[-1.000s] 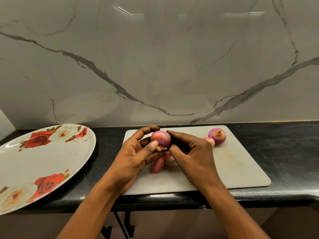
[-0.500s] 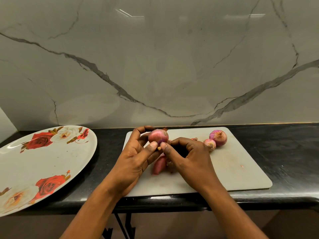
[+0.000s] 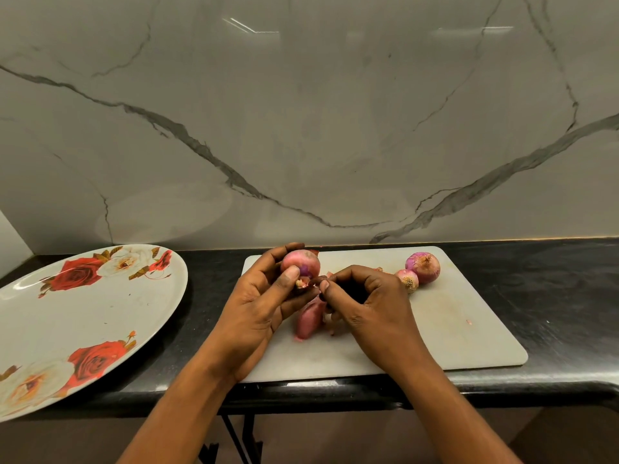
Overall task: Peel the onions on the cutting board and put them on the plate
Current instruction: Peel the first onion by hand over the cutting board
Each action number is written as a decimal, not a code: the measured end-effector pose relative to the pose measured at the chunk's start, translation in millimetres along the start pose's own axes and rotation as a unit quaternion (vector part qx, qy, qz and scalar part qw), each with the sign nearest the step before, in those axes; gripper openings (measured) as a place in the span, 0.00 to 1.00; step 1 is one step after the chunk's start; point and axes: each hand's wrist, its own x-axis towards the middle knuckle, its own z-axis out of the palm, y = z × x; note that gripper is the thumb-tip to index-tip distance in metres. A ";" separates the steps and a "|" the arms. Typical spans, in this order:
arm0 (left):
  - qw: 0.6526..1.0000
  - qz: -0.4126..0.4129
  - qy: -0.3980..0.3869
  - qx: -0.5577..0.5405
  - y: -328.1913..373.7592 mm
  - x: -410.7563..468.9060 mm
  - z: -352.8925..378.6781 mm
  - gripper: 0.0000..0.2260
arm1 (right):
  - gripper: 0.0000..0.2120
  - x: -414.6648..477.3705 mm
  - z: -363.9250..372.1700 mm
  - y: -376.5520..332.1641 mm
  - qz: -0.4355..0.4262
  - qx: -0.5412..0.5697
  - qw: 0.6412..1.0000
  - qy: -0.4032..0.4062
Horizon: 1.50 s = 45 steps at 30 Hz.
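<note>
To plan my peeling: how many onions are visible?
3: held onion in the left hand; large onion and small onion on the cutting board, far right. More may be hidden.

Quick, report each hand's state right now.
Left hand: grips an onion over the cutting board.
Right hand: fingers pinch that onion's root end.

- left hand (image 3: 258,306): bare, short plain thumbnail shows
- right hand (image 3: 368,303): bare, short thumbnail, creased knuckles
- left forearm (image 3: 174,413): bare all the way to frame bottom
- right forearm (image 3: 452,413): bare too, same to frame bottom
</note>
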 end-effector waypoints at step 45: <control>0.999 -0.029 -0.028 -0.029 4.5 -1.9 1.9 0.19 | 0.07 1.2 -1.2 -0.7 0.016 0.052 0.997 -0.061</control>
